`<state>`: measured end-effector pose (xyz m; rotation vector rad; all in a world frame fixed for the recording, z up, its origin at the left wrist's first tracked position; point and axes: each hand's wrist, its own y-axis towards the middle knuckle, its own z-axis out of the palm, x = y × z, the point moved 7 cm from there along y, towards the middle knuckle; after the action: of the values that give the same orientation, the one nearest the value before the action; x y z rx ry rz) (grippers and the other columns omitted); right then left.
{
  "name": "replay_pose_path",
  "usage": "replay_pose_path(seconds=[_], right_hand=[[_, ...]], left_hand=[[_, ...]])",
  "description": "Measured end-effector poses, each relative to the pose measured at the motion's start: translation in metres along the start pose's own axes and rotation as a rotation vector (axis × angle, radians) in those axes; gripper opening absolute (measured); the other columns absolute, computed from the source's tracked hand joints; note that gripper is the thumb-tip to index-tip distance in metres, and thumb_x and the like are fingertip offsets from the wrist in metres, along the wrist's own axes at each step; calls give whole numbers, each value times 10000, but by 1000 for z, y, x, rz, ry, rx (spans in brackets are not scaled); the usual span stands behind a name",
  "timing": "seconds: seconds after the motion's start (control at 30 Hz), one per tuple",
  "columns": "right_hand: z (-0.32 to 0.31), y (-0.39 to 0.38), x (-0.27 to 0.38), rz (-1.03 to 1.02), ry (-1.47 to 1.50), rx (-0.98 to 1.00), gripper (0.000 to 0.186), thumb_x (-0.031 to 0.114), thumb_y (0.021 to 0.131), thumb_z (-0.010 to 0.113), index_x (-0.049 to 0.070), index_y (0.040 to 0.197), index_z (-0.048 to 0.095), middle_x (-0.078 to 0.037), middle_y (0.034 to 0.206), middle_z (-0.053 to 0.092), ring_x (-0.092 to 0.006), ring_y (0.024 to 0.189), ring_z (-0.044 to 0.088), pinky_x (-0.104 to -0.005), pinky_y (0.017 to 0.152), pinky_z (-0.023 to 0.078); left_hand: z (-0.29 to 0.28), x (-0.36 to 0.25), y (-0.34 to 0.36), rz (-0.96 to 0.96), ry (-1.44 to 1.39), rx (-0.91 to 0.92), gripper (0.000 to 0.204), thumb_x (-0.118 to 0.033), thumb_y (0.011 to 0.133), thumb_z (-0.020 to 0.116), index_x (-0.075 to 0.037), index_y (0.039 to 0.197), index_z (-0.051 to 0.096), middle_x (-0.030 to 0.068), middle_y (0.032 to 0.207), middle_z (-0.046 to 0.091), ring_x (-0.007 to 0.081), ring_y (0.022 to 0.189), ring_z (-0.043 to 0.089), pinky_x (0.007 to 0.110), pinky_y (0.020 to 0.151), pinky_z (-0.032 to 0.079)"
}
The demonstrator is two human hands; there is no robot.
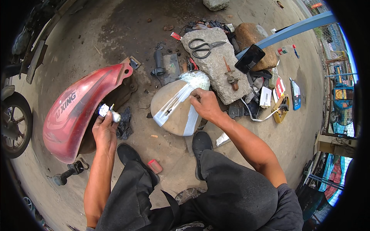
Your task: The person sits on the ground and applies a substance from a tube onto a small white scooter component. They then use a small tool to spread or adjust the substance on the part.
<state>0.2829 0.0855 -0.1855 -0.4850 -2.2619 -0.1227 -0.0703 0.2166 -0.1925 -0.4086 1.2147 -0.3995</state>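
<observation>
My left hand (105, 133) holds up a small fuel tap (104, 110) with a pale flange plate, a thin brass-coloured stub and a rounded white end. Beside it, a red motorcycle fuel tank (79, 111) rests tilted on the ground. My right hand (206, 104) is over a round tan seat-like pad (163, 98) partly wrapped in clear and whitish plastic tape. Its thumb and fingertips are pinched together; anything between them is too small to make out. Small dark parts (168, 112) lie on the pad's tape strip.
A flat stone slab (216, 65) carries black-handled scissors (206, 47) and a rusty rod-shaped fitting (231, 76). A phone (250, 59) stands near a blue bar (293, 32). A yellow container (282, 111) sits at right. A red cylinder (155, 166) lies by my shoe; a wheel (17, 125) stands far left.
</observation>
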Motion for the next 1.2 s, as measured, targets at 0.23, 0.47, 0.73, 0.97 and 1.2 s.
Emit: replay_pose_path(seconds=[0.23, 0.47, 0.73, 0.97, 1.2], right_hand=[[1, 0, 0, -3, 4, 8, 194, 165, 834, 647, -21, 878, 681, -212, 793, 684, -379, 752, 677, -427, 694, 531], [2, -1, 1, 3, 27, 18, 202, 169, 830, 654, -26, 876, 680, -206, 788, 685, -370, 739, 678, -420, 683, 531], [3, -2, 4, -9, 21, 19, 206, 166, 829, 653, -34, 872, 679, -215, 783, 681, -375, 734, 677, -424, 675, 528], [4, -2, 9, -14, 12, 27, 211, 155, 821, 652, -47, 872, 679, -228, 799, 681, -385, 756, 679, -432, 692, 531], [6, -3, 7, -7, 18, 28, 207, 153, 823, 650, -47, 867, 679, -228, 799, 681, -387, 757, 678, -431, 694, 531]], left_hand=[[2, -1, -1, 3, 0, 0, 231, -96, 925, 669, 34, 1091, 574, 106, 1011, 631, 205, 910, 634, 386, 844, 544], [1, -1, -1, 4, -4, 5, 237, -91, 921, 673, 35, 1096, 575, 107, 1011, 634, 207, 920, 635, 388, 849, 543], [1, 0, -1, 4, -7, 2, 234, -89, 920, 674, 34, 1093, 575, 105, 1009, 634, 207, 924, 634, 390, 851, 537], [-1, 0, 0, 1, -6, 3, 230, -91, 922, 671, 29, 1093, 574, 102, 1006, 632, 204, 920, 633, 390, 843, 537], [0, 0, 0, 1, -8, 4, 227, -88, 920, 673, 27, 1090, 575, 102, 1007, 634, 203, 912, 637, 392, 842, 542]])
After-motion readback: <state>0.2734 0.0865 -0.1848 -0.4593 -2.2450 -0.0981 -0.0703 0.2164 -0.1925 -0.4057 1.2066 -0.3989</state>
